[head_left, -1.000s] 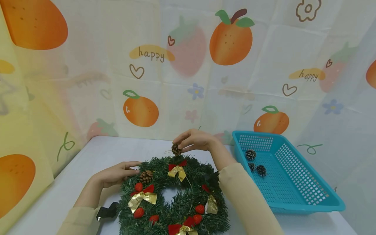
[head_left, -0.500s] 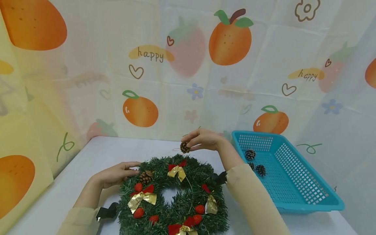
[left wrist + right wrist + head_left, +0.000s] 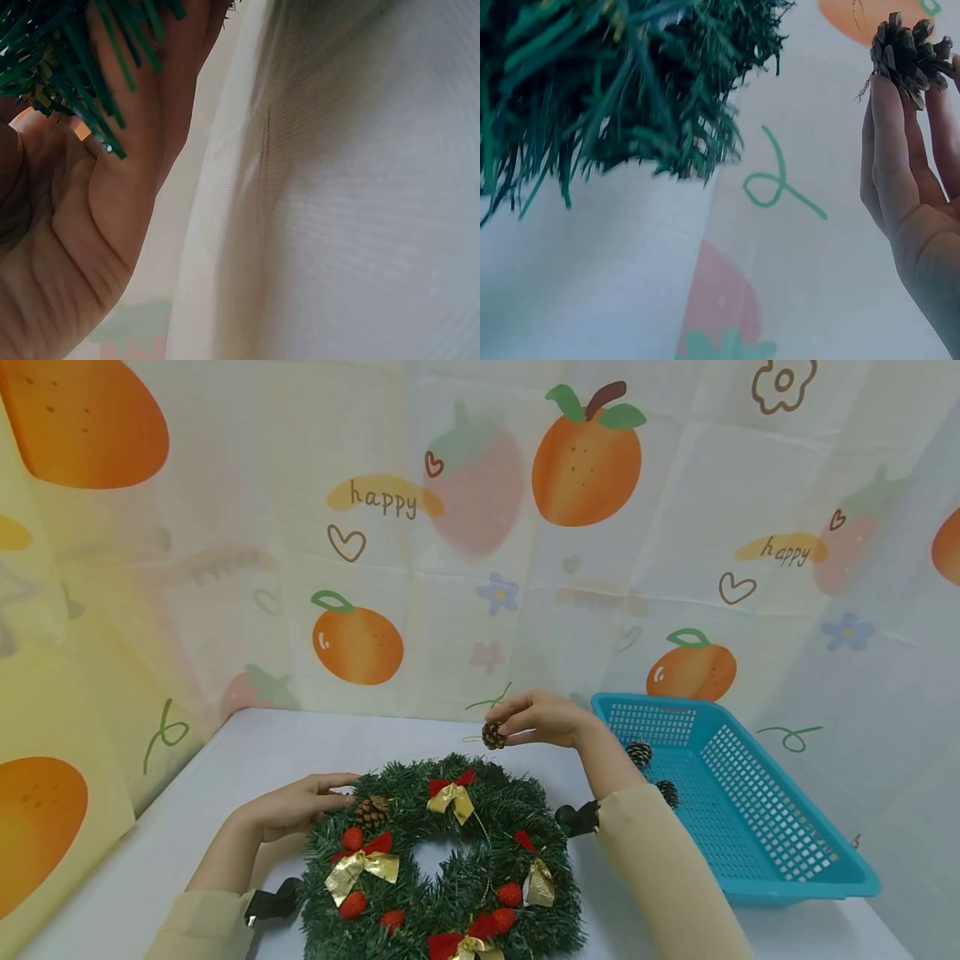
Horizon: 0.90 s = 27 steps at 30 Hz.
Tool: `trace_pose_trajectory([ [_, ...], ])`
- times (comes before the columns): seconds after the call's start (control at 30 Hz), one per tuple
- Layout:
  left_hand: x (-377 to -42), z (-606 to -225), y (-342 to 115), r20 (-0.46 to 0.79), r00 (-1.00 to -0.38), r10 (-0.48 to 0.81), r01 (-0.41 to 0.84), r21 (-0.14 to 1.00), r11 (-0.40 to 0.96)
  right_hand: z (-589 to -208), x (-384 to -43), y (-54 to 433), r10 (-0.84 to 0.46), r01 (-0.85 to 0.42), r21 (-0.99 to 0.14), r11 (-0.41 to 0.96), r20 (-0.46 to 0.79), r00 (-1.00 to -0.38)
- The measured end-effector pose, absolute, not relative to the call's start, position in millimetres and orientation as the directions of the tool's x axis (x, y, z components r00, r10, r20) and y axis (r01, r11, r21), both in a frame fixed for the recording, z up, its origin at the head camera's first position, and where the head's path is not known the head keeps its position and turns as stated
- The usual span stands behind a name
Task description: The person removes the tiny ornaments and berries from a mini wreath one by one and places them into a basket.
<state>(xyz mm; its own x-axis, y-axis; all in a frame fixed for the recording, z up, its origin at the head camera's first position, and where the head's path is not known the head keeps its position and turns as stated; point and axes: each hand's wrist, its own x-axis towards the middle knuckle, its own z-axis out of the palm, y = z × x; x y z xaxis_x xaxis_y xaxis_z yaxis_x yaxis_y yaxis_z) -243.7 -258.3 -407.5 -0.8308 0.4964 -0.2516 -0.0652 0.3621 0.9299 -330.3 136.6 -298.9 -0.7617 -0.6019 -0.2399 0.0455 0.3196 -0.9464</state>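
Note:
In the head view a green wreath (image 3: 517,793) with gold-and-red bows, red berries and a brown pine cone (image 3: 372,812) lies on the table. At its upper left edge my left hand (image 3: 292,806) holds the rim. Green needles (image 3: 67,67) hang over the fingers in the left wrist view, which hide part of the grip. My right hand (image 3: 536,720) pinches a small pine cone (image 3: 492,735) by its fingertips, above and behind the wreath's top right. A thin loop sticks out leftward from this cone. The right wrist view shows the held cone (image 3: 909,60) apart from the wreath (image 3: 630,90).
A blue perforated basket (image 3: 750,827) stands to the right, with dark pine cones (image 3: 639,753) at its left side, partly hidden by my right arm. White tabletop (image 3: 300,739) shows behind the wreath. A fruit-patterned curtain (image 3: 465,635) hangs along the back.
My right hand has moved rightward with the pine cone, from just over the wreath's top edge to a spot farther from it. The left hand and wreath have stayed in place.

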Motion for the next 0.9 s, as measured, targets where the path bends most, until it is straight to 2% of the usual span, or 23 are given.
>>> trace_pose_trajectory([
  [0.9, -244, -408, -258, -0.249, -0.832, 0.496, -0.068, 0.933, 0.353, -306, -333, 193, -0.56, 0.037, -0.954, 0.297, -0.205, -0.803],
])
